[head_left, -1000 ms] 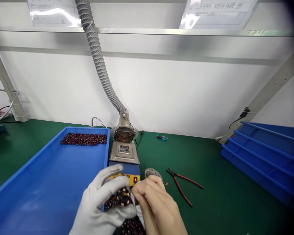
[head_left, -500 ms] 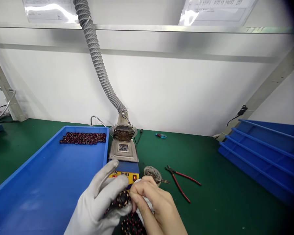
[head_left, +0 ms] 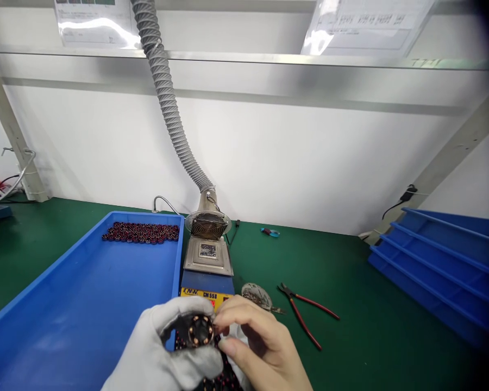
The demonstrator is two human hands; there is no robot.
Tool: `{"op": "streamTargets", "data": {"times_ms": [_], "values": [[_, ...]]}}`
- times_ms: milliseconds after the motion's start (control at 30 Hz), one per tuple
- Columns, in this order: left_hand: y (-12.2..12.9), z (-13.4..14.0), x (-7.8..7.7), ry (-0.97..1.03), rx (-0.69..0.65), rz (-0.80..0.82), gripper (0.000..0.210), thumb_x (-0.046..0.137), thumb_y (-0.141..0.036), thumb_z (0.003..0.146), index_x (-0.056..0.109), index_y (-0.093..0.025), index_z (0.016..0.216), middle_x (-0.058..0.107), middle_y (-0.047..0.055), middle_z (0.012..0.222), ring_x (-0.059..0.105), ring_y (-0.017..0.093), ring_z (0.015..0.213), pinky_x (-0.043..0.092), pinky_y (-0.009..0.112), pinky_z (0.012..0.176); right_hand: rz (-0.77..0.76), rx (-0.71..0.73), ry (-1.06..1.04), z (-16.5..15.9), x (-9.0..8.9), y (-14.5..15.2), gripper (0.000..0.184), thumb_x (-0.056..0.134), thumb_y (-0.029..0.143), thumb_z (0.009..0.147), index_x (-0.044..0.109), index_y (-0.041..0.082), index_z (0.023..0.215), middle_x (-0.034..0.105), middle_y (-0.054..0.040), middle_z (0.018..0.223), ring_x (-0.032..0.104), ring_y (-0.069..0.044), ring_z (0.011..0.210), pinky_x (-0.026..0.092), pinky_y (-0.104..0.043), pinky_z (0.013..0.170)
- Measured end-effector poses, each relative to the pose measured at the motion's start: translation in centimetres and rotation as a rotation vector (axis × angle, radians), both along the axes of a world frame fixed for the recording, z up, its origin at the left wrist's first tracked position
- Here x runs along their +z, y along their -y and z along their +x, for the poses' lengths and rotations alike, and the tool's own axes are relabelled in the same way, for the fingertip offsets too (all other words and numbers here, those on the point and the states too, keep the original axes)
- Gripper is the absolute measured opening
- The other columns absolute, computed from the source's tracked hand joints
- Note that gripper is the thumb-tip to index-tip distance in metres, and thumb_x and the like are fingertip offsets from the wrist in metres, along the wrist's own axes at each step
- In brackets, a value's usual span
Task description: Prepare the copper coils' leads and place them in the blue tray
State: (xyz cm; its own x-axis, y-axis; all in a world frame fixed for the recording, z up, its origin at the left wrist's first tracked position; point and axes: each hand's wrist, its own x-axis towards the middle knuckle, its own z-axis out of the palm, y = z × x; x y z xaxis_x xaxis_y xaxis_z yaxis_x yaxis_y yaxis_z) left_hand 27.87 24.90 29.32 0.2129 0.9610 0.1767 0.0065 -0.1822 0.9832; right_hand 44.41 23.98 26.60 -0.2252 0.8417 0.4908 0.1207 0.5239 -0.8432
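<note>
My left hand (head_left: pixel 163 347), in a white glove, curls around a small round dark ring part (head_left: pixel 201 330) with copper-coloured spots around its opening. Its thumb and fingers close on the part, whose open face is toward me. At the ring's right edge is my bare right hand (head_left: pixel 261 339), with thumb and bent forefinger close together; whatever lies between their tips is too small to make out. Below both hands, more dark parts (head_left: pixel 222 377) with reddish and copper dots are partly hidden. Something white shows behind my right fingers.
Rows of similar parts (head_left: pixel 140 232) lie at the far end of a blue tray (head_left: pixel 179 255). A solder pot (head_left: pixel 208 258) stands under a grey exhaust hose (head_left: pixel 173 108). Rightward are a small round dish (head_left: pixel 256 295), red-handled pliers (head_left: pixel 305 312), blue-handled cutters (head_left: pixel 270 232) and stacked blue trays (head_left: pixel 436 271).
My left fingers, raised and spread before, have folded down around the ring part, which now faces me more squarely. My right hand stays beside it. The view has shifted slightly.
</note>
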Motion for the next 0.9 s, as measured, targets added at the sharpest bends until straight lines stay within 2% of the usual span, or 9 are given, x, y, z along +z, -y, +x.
{"op": "streamTargets", "data": {"times_ms": [100, 167, 300, 400, 467, 533, 600, 733, 900], "values": [[0.3, -0.1, -0.4, 0.050, -0.062, -0.171, 0.028, 0.066, -0.011, 0.058, 0.066, -0.018, 0.086, 0.069, 0.001, 0.076, 0.063, 0.015, 0.064, 0.051, 0.016, 0.055, 0.016, -0.041, -0.070, -0.5, -0.3, -0.2, 0.003, 0.059, 0.026, 0.084, 0.061, 0.026, 0.086, 0.061, 0.0001, 0.081, 0.056, -0.016, 0.078, 0.042, -0.026, 0.073], [0.4, -0.1, -0.8, 0.080, -0.048, -0.198, 0.029, 0.067, -0.013, 0.058, 0.066, -0.018, 0.086, 0.068, 0.001, 0.075, 0.063, 0.015, 0.064, 0.052, 0.017, 0.056, 0.050, -0.067, -0.096, -0.7, -0.3, -0.3, 0.003, 0.060, 0.025, 0.084, 0.061, 0.024, 0.082, 0.062, 0.0004, 0.078, 0.056, -0.015, 0.075, 0.042, -0.025, 0.070], [0.3, -0.3, -1.4, -0.087, 0.101, 0.005, 0.029, 0.068, -0.016, 0.056, 0.069, -0.020, 0.085, 0.069, 0.004, 0.085, 0.065, 0.019, 0.076, 0.053, 0.022, 0.070, 0.142, -0.141, -0.055, -1.1, 0.0, -0.2, 0.010, 0.056, 0.018, 0.084, 0.059, 0.021, 0.075, 0.059, 0.0014, 0.069, 0.055, -0.013, 0.066, 0.042, -0.023, 0.064], [0.0, -0.7, -1.6, -0.233, 0.123, 0.135, 0.028, 0.071, -0.023, 0.056, 0.070, -0.020, 0.084, 0.071, 0.006, 0.081, 0.066, 0.022, 0.074, 0.055, 0.024, 0.066, 0.176, -0.300, 0.034, -1.0, 0.4, 0.3, 0.013, 0.052, 0.016, 0.085, 0.057, 0.020, 0.073, 0.058, 0.0009, 0.068, 0.054, -0.013, 0.063, 0.042, -0.022, 0.061], [0.0, -0.9, -1.6, -0.279, 0.134, 0.135, 0.029, 0.070, -0.026, 0.058, 0.069, -0.019, 0.086, 0.071, 0.007, 0.086, 0.066, 0.023, 0.078, 0.055, 0.025, 0.068, 0.215, -0.475, 0.041, -0.5, 0.6, 0.7, 0.012, 0.052, 0.015, 0.086, 0.057, 0.020, 0.076, 0.058, 0.0007, 0.069, 0.054, -0.013, 0.062, 0.042, -0.022, 0.060], [0.1, -1.1, -1.4, -0.286, 0.106, 0.053, 0.030, 0.067, -0.022, 0.060, 0.068, -0.019, 0.089, 0.070, 0.007, 0.091, 0.066, 0.023, 0.081, 0.054, 0.024, 0.070, 0.265, -0.551, 0.020, 0.0, 0.8, 1.0, 0.011, 0.053, 0.014, 0.085, 0.057, 0.021, 0.078, 0.058, 0.0009, 0.070, 0.054, -0.013, 0.063, 0.042, -0.023, 0.061], [0.1, -1.0, -0.9, -0.219, 0.028, -0.048, 0.030, 0.064, -0.020, 0.060, 0.067, -0.018, 0.090, 0.070, 0.006, 0.089, 0.066, 0.022, 0.079, 0.054, 0.023, 0.069, 0.238, -0.443, 0.022, 0.4, 0.8, 1.1, 0.010, 0.054, 0.015, 0.084, 0.060, 0.023, 0.080, 0.060, 0.0000, 0.074, 0.056, -0.015, 0.068, 0.044, -0.023, 0.064], [-0.4, -0.4, -0.5, -0.028, -0.114, -0.120, 0.019, 0.064, -0.022, 0.059, 0.068, -0.017, 0.076, 0.070, 0.002, 0.072, 0.065, 0.019, 0.066, 0.052, 0.024, 0.063, 0.019, -0.090, 0.003, 0.4, 0.6, 0.5, 0.008, 0.057, 0.023, 0.084, 0.062, 0.024, 0.090, 0.061, -0.0025, 0.084, 0.057, -0.016, 0.078, 0.045, -0.025, 0.070], [-0.8, 0.2, -0.8, 0.020, -0.078, -0.022, 0.013, 0.066, -0.020, 0.057, 0.070, -0.019, 0.070, 0.071, 0.003, 0.074, 0.065, 0.021, 0.070, 0.053, 0.028, 0.068, 0.029, 0.024, -0.184, -0.4, 0.4, -0.6, 0.013, 0.063, 0.035, 0.082, 0.065, 0.022, 0.080, 0.059, -0.0014, 0.073, 0.055, -0.014, 0.070, 0.043, -0.023, 0.066]]}}
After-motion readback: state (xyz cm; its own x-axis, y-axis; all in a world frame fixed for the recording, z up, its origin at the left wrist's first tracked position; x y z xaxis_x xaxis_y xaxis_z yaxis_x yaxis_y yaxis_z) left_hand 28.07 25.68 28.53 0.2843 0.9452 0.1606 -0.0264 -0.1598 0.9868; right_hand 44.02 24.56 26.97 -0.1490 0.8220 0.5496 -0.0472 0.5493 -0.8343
